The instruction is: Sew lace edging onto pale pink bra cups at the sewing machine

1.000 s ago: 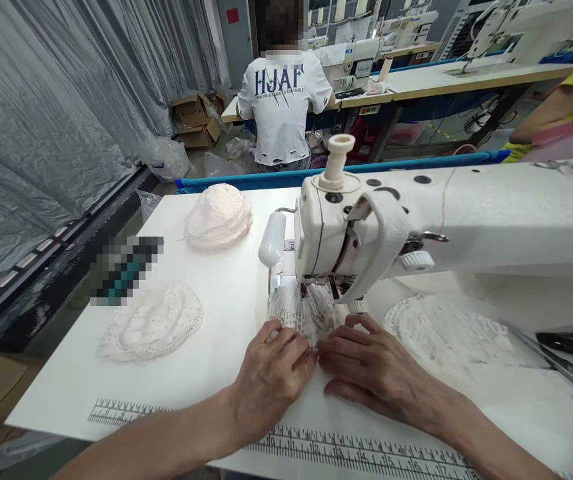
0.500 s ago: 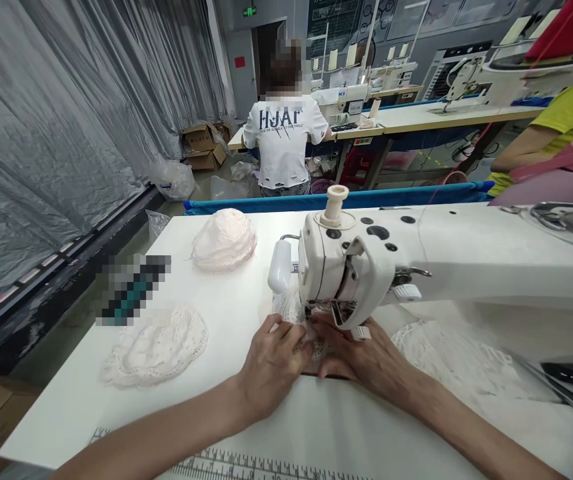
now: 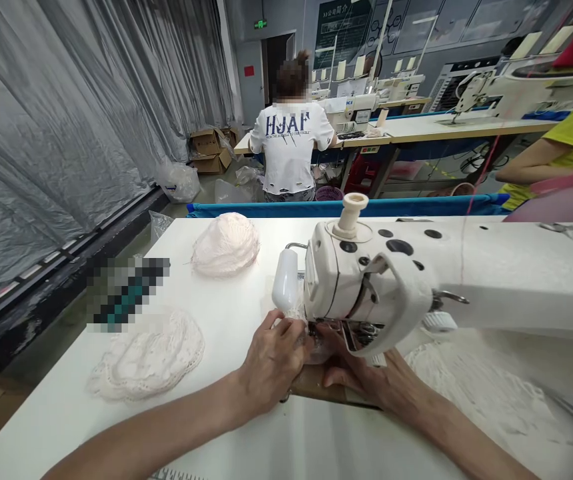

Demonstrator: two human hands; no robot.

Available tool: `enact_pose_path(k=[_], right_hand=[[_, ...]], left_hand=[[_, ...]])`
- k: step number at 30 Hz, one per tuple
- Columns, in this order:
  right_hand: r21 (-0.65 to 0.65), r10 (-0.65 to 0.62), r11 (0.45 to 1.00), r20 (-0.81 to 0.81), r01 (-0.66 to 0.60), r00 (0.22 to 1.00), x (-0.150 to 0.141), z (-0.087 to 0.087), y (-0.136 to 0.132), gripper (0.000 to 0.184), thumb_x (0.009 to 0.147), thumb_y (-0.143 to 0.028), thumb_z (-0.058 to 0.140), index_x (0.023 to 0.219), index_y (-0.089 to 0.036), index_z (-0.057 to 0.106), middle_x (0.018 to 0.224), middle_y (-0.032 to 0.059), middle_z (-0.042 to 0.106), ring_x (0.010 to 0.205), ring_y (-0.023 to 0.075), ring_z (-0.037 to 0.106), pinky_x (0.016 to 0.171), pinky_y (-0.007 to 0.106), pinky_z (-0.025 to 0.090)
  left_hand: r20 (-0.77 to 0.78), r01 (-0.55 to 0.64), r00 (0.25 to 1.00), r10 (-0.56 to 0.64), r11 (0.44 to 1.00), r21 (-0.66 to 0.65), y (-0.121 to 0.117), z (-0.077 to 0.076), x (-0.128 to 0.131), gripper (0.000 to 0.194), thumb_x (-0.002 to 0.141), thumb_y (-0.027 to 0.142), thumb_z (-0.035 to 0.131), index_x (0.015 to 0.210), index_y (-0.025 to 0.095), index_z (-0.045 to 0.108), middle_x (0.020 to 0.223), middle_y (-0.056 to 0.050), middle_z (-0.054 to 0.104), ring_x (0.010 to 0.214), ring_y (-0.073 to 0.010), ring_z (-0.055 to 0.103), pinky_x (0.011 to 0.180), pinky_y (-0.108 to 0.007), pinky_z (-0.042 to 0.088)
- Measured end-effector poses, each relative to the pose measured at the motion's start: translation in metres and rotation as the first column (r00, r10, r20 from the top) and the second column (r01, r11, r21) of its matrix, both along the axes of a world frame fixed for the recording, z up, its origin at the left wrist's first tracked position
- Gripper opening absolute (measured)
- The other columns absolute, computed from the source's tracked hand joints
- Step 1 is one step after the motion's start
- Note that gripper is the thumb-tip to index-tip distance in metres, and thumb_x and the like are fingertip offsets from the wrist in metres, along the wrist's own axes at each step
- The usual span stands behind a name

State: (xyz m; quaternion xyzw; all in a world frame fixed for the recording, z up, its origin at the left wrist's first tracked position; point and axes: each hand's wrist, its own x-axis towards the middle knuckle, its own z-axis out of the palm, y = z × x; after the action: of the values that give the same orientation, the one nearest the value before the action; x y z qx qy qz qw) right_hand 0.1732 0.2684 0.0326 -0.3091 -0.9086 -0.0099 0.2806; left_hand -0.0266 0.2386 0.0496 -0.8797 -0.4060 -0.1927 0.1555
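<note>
A white sewing machine [image 3: 416, 280] stands on the white table [image 3: 226, 307]. My left hand [image 3: 271, 363] lies just left of the needle area, fingers curled and pinching white lace fabric [image 3: 294, 313] under the machine head. My right hand [image 3: 371, 383] reaches beneath the head from the right, its fingers partly hidden by the machine, pressed on the same lace. More of the lace [image 3: 471, 387] spreads to the right under the machine arm. A brown panel [image 3: 316, 383] shows under my hands.
A lace piece [image 3: 149, 357] lies at the left of the table and a pinkish lace pile [image 3: 225, 245] farther back. A blurred dark object [image 3: 126, 293] sits at the left edge. A person in a white shirt [image 3: 291, 147] stands beyond; another person's yellow sleeve [image 3: 566, 140] is at right.
Both hands have slid forward with the lace, from in front of the presser foot to under the machine head. The view has tilted up and the ruler has dropped out of sight.
</note>
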Motion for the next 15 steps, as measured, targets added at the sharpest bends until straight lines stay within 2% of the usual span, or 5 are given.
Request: enact_pose_path(k=[3, 6, 10, 15], right_hand=[[0.025, 0.077, 0.997, 0.037, -0.078, 0.996, 0.002, 0.010, -0.007, 0.043, 0.091, -0.051, 0.037, 0.111, -0.021, 0.061, 0.086, 0.0082, 0.070, 0.082, 0.0246, 0.062, 0.073, 0.038, 0.046], [0.064, 0.135, 0.988, 0.079, -0.140, 0.988, 0.004, 0.015, -0.014, 0.048, 0.094, -0.048, 0.030, 0.112, -0.013, 0.057, 0.093, 0.0124, 0.070, 0.084, 0.0259, 0.063, 0.079, 0.042, 0.044], [0.057, 0.130, 0.989, 0.079, -0.134, 0.988, 0.005, 0.015, -0.017, 0.047, 0.095, -0.047, 0.029, 0.103, -0.014, 0.060, 0.084, 0.0103, 0.071, 0.071, 0.0239, 0.063, 0.076, 0.043, 0.042], [0.085, 0.104, 0.990, 0.071, -0.109, 0.992, 0.008, 0.012, -0.017, 0.044, 0.095, -0.045, 0.032, 0.100, -0.014, 0.062, 0.078, 0.0089, 0.071, 0.069, 0.0233, 0.063, 0.074, 0.042, 0.041]], left_hand=[[-0.004, 0.022, 1.000, -0.021, 0.999, 0.024, -0.006, 0.005, 0.003, 0.015, 0.084, 0.005, 0.047, 0.084, 0.015, 0.059, 0.077, -0.003, 0.059, 0.078, -0.0144, 0.056, 0.079, -0.033, 0.044], [-0.007, 0.054, 0.999, -0.054, 0.998, 0.010, -0.012, 0.008, 0.004, 0.015, 0.086, 0.005, 0.046, 0.082, 0.014, 0.058, 0.075, -0.003, 0.059, 0.084, -0.0155, 0.057, 0.078, -0.033, 0.045], [-0.016, 0.071, 0.997, -0.071, 0.997, -0.033, -0.017, 0.008, 0.005, 0.015, 0.085, 0.004, 0.046, 0.078, 0.013, 0.056, 0.071, -0.003, 0.058, 0.079, -0.0155, 0.057, 0.073, -0.033, 0.046], [0.011, 0.040, 0.999, -0.040, 0.997, -0.061, -0.017, 0.006, 0.006, 0.016, 0.085, 0.004, 0.045, 0.078, 0.014, 0.056, 0.071, -0.002, 0.057, 0.076, -0.0145, 0.057, 0.073, -0.032, 0.046]])
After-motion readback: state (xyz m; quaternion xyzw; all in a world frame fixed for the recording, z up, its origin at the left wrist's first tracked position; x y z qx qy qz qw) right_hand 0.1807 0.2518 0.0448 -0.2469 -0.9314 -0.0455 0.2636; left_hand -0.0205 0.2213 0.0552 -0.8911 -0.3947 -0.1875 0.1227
